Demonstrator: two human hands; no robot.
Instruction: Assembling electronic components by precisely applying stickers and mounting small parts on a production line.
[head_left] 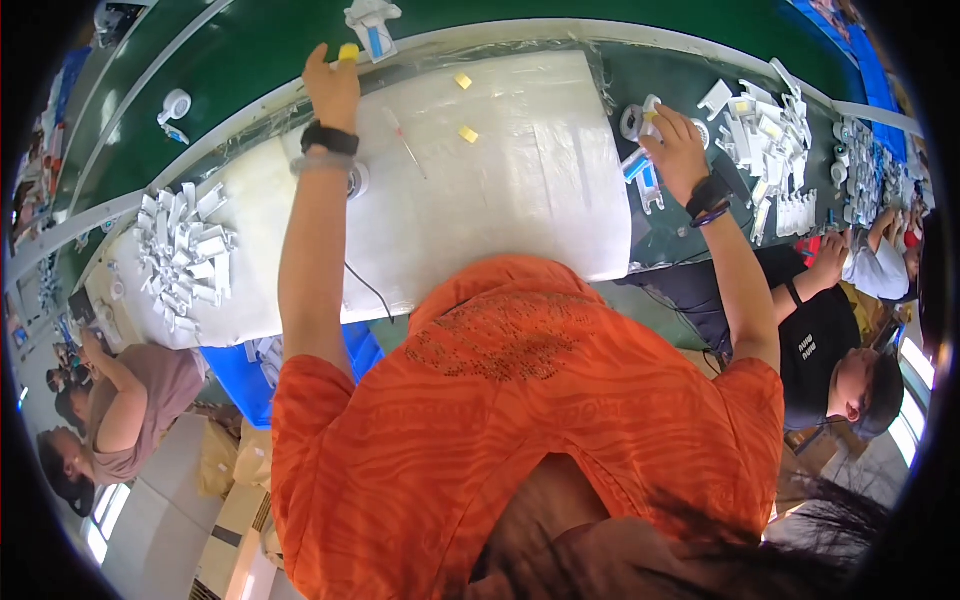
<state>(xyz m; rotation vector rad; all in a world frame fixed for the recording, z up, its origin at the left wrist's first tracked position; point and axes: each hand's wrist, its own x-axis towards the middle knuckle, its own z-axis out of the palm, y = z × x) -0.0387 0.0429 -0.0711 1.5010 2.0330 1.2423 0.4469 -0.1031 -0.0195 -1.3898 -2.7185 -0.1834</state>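
A dark green desk (650, 75), largely covered by a white sheet (520, 200), is bordered at its far side by a green belt (250, 90). Both bare forearms are stretched forward from orange sleeves, the left one nearly straight ahead, the right one angled inward. A blue plastic bin (240, 385) is seen below the near left edge. White plastic pieces are heaped at the left (185, 250) and at the right (765, 130). The left hand (333, 92) is raised over the far edge, its fingers partly bent; a yellow patch is seen at its tips, but whether anything is grasped cannot be told. The right hand (677, 150) is turned inward, its fingers curled down at a white plastic assembly with a blue strip (648, 190), which is placed on the desk right of the sheet; whether it is gripped or only touched cannot be told. A similar white and blue assembly (373, 28) is seen on the belt, just beyond the left hand. On the sheet, a thin pointed tool (404, 143) is laid near two small yellow square pieces (468, 134).
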